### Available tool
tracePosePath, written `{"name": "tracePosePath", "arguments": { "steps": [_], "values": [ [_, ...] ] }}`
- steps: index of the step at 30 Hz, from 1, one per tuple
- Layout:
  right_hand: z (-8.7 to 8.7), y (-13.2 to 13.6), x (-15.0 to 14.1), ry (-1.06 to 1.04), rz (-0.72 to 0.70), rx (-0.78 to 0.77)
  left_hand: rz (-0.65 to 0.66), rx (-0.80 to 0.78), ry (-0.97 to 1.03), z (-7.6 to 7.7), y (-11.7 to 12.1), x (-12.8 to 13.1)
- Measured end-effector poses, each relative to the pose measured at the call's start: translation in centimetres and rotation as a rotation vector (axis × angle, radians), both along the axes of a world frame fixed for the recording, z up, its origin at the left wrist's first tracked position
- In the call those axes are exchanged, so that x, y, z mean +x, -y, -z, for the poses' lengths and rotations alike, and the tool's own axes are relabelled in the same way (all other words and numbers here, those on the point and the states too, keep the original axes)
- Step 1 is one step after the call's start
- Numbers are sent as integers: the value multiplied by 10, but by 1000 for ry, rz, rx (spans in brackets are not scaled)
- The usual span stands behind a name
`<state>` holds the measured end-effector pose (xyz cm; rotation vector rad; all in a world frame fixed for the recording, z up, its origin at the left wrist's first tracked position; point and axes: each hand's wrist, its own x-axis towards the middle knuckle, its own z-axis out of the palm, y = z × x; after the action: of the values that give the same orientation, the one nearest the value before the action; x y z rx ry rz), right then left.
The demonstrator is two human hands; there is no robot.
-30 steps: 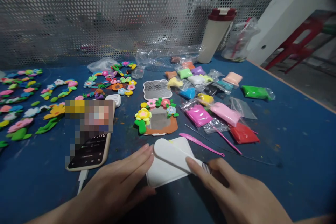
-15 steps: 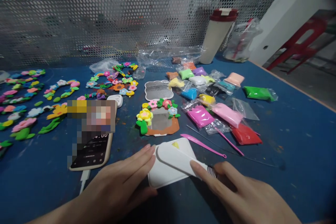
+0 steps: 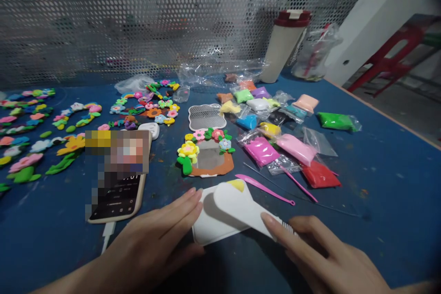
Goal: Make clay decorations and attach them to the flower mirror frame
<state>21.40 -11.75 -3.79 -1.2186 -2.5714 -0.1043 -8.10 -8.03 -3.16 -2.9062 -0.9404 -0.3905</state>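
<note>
White plastic comb (image 3: pixel 237 206) lay clamped in the right hand's grip (image 3: pixel 320 257) at six o'clock, over a white panel (image 3: pixel 208 226) under the open left hand (image 3: pixel 155 239); a slip could smear the yellow clay (image 3: pixel 236 185).

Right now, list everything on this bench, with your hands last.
Blue workbench: one, blue, under everything.
Clay flower pieces: many, multicoloured, left side.
Phone: one, cream case, partly pixelated, left of centre.
Flower-decorated mirror frame: one, brown, centre.
Clay packets: many, mixed colours, right of the frame.
Pink modelling tools: two, pink, in front of the packets.
Tumbler: one, cream with dark red lid, back.
White pad: one, white, front centre.
White comb-ended tool: one, white, over the pad.
Left hand: flat, at the pad's left edge.
Right hand: holding the tool's comb end.
</note>
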Motion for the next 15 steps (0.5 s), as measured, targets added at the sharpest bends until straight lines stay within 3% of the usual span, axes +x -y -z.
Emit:
{"name": "tracePosePath", "arguments": {
  "steps": [7, 15],
  "values": [
    [-4, 0, 1, -94, -31, -77, -3, -23, 48, 2, -1, -1],
    [-11, 0, -8, -57, -29, -186, -8, -56, 70, 8, 1, -3]
  ]
}}
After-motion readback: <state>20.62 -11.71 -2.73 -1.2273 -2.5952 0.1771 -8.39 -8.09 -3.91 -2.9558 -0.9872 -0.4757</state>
